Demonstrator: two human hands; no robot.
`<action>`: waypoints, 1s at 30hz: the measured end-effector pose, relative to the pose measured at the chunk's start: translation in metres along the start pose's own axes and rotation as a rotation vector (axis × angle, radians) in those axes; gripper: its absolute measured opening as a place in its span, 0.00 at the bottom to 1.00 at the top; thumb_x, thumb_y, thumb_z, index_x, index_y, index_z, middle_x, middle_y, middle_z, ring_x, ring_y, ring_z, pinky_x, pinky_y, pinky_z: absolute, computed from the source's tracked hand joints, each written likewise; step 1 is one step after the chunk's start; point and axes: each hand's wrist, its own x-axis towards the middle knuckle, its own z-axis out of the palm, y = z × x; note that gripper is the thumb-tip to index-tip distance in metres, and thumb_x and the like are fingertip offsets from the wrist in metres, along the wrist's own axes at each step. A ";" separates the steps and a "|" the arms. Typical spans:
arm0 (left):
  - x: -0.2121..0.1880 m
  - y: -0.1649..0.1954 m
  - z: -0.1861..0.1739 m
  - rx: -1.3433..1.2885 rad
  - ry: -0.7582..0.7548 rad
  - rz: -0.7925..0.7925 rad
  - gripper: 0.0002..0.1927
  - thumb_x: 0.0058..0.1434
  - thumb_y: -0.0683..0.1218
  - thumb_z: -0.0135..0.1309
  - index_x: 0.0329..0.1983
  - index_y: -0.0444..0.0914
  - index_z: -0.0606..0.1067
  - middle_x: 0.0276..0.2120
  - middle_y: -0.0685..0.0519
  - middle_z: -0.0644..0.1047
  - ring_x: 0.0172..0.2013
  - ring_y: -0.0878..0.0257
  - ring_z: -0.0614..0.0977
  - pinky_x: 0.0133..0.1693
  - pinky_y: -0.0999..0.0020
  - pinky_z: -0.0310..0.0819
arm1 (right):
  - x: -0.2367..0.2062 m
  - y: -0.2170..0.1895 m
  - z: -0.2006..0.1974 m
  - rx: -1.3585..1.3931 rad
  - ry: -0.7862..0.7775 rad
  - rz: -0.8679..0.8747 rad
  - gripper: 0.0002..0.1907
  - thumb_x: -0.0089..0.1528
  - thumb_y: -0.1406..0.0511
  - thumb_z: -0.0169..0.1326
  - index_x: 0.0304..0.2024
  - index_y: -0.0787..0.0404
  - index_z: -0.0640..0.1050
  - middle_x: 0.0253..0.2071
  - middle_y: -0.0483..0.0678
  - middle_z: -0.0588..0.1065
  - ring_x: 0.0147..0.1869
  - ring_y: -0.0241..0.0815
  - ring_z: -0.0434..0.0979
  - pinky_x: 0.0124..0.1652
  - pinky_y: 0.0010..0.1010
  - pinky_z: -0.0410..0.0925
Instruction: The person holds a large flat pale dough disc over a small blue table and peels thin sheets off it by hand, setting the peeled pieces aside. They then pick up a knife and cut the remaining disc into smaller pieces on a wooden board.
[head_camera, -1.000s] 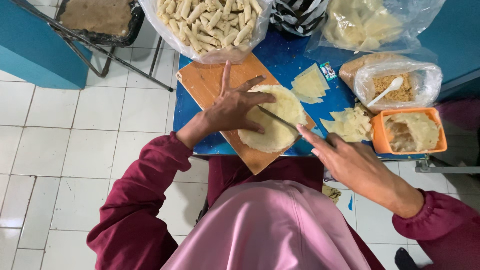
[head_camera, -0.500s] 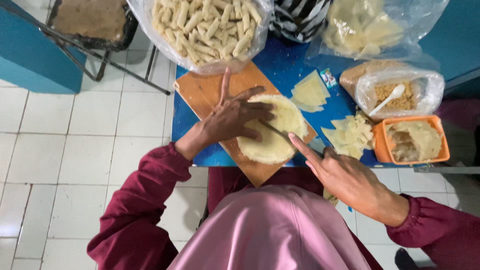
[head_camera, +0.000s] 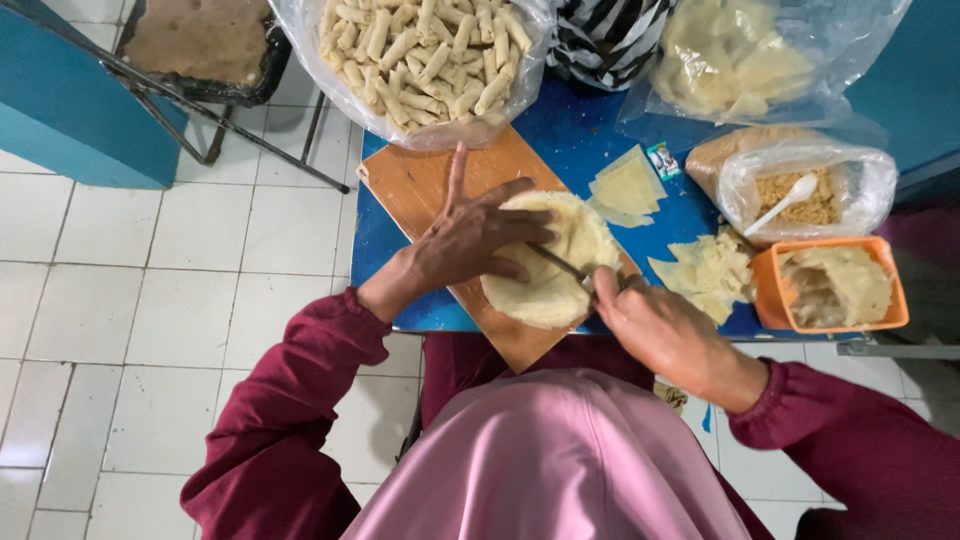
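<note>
My left hand lies flat and spread open on the stack of round wrappers, fingers pressing its left half and gripping nothing. The stack sits on the wooden cutting board, toward the board's right edge. My right hand is closed around the handle of a knife, just off the board's lower right edge, and the blade lies across the wrappers, its tip reaching under my left fingers.

The board rests at an angle on the blue table. Beyond the board's far end stands a clear bag of rolled sticks, touching its top edge. To the right of the board lie cut wrapper pieces and, a bit nearer me, a heap of more scraps. Farther right of the board is an orange tub, with a bag of crumbs holding a white spoon just behind it. A second clear bag of pale sheets sits at the table's far right.
</note>
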 end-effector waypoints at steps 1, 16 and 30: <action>0.000 0.000 -0.001 -0.005 0.009 -0.012 0.31 0.49 0.64 0.67 0.57 0.56 0.79 0.58 0.72 0.75 0.69 0.59 0.64 0.62 0.17 0.21 | -0.002 0.000 -0.001 -0.041 -0.021 0.009 0.11 0.67 0.62 0.49 0.42 0.64 0.65 0.22 0.55 0.73 0.26 0.55 0.80 0.24 0.43 0.71; -0.001 0.000 0.004 0.036 -0.047 0.011 0.29 0.50 0.65 0.65 0.57 0.60 0.78 0.61 0.72 0.74 0.70 0.62 0.65 0.63 0.16 0.20 | -0.012 0.000 0.003 -0.008 0.106 -0.074 0.10 0.64 0.69 0.48 0.46 0.69 0.66 0.21 0.57 0.71 0.25 0.54 0.78 0.24 0.42 0.70; -0.001 0.004 0.001 0.014 0.010 -0.001 0.31 0.50 0.63 0.66 0.59 0.58 0.77 0.63 0.72 0.73 0.69 0.60 0.66 0.63 0.17 0.20 | -0.042 0.008 0.011 -0.020 -0.090 0.114 0.09 0.66 0.66 0.48 0.40 0.67 0.64 0.20 0.59 0.73 0.25 0.57 0.79 0.23 0.44 0.71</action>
